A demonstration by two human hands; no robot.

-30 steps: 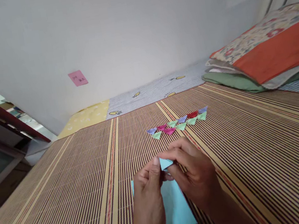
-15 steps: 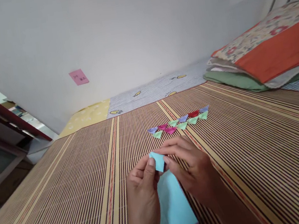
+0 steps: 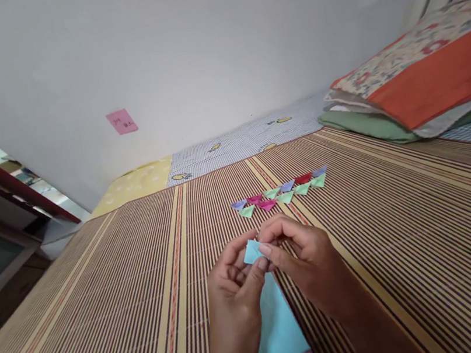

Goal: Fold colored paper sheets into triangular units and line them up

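I'm seeing the small blue paper piece [image 3: 252,252] sitting lower between the fingertips than a moment ago, left hand [image 3: 234,294] and right hand [image 3: 303,260] both pinching it (thumbs meeting). Folded triangles [image 3: 280,193] are lying just beyond; the striped mat [image 3: 105,314] is stretching open on either side

Your view takes in striped bamboo mat [image 3: 105,314] as landmark. Two short rows of folded paper triangles [image 3: 280,193] lie on mat, toward its far middle. Pink sticky note [image 3: 122,122] on wall beyond mat's far edge. Orange floral pillow [image 3: 428,74] on folded green blanket [image 3: 365,126] at mat's far right corner.
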